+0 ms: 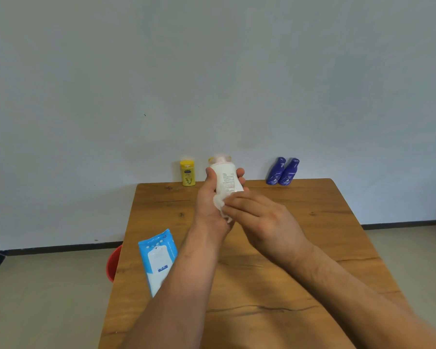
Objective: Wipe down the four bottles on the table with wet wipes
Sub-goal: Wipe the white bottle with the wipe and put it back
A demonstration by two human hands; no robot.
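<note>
1. While the wooden worktop [312, 248] is carrying everything for the job, the wiping is already going on above its far half, so the task is under way but, by my judgement, far from finished.
2. The blue pack of wet wipes [159, 260] is lying near the worktop's left edge, partly hidden by the left forearm.
3. The left hand [209, 205] is holding the white bottle [225, 180] off the worktop, cap pointing away, its fingers wrapping round the body.
4. The right hand [262, 222] is pressing on the bottle's lower end, its fingers lying nearly straight; the thumb is hidden.
5. The yellow bottle [187, 173] is standing upright at the far edge, left of the hands, and nobody is touching it.
6. The two blue bottles [282, 172] are standing side by side at the far edge on the right, also untouched. Whether any of these three is already clean is not showing, so up to three may be waiting.
7. The wipe [220, 205] is sitting bunched between the right fingers and the white bottle.
</note>
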